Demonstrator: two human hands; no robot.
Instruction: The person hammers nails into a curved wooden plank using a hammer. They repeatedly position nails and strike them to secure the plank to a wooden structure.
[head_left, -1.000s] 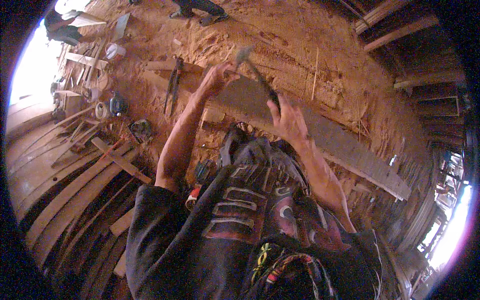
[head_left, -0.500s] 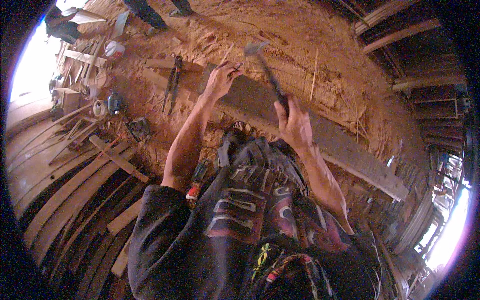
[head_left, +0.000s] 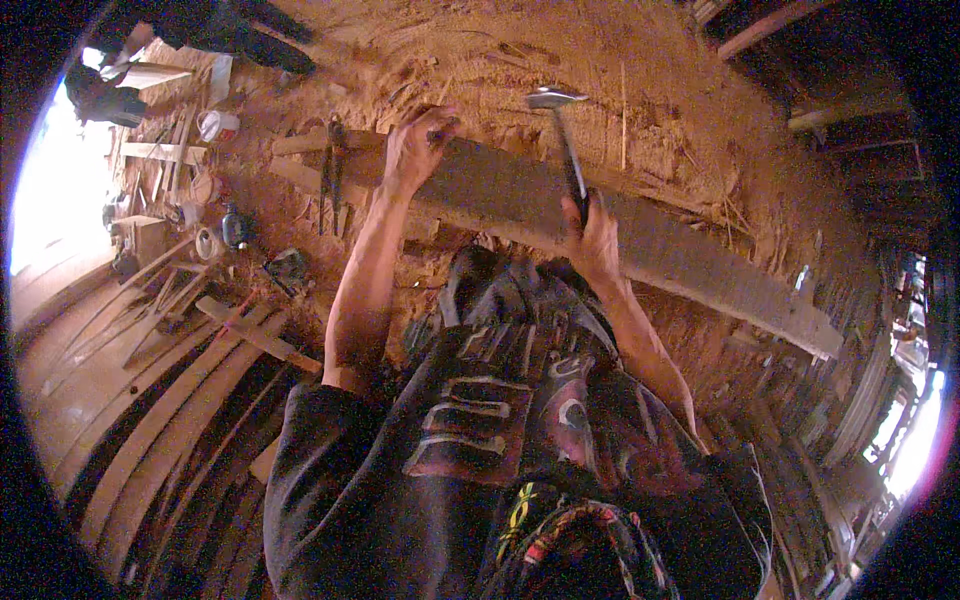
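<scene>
Left hand [head_left: 418, 150] pinches at far edge of plank [head_left: 640, 235], steadying it; right hand [head_left: 592, 235] clamps raised hammer [head_left: 562, 135], poised above.

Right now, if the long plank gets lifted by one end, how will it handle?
The plank is probably stiff: it runs straight and looks thick. Likely heavy and awkward from one end, given its length. Its flat face shouldn't roll. The left hand rests on it; the right hand holds a hammer.

I'm looking into a rough woodworking shed: sawdust floor [head_left: 620, 60], curved wooden slats [head_left: 150, 420] stacked at left, a long plank [head_left: 680, 250], scattered offcuts [head_left: 160, 150].
</scene>
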